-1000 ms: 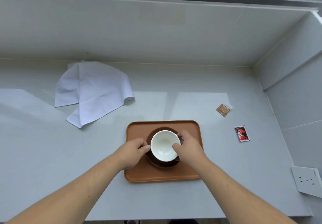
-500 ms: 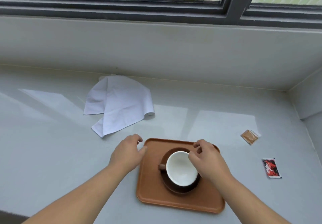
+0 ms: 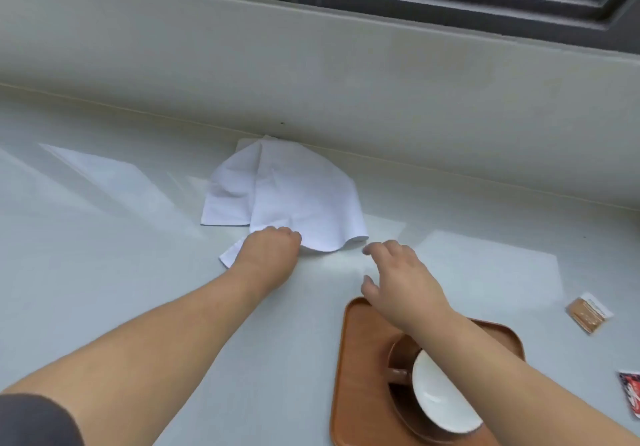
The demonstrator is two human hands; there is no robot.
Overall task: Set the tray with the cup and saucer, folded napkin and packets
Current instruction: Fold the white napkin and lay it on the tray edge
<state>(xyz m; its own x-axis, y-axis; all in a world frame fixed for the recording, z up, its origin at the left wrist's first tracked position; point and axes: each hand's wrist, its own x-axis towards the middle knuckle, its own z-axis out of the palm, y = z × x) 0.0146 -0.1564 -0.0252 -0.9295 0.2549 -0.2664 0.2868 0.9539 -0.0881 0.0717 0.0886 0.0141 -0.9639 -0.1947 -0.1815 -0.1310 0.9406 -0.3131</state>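
No writing is legible on the brown packet [image 3: 588,311] or red packet [image 3: 630,397]. The left hand [image 3: 268,253] has its grip clenched on the white napkin [image 3: 291,199] at its near edge on the table [image 3: 104,272]. The right hand [image 3: 401,282] hovers with a released grip just beside the napkin, above the tray [image 3: 360,359] holding cup [image 3: 440,400] and saucer [image 3: 401,352].

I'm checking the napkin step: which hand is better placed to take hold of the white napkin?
Left. The left hand already rests on the napkin at its near edge; the right hand hovers open just short of it.

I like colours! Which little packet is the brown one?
The brown packet, right of the tray. The other packet is red and black, at the picture's right edge.
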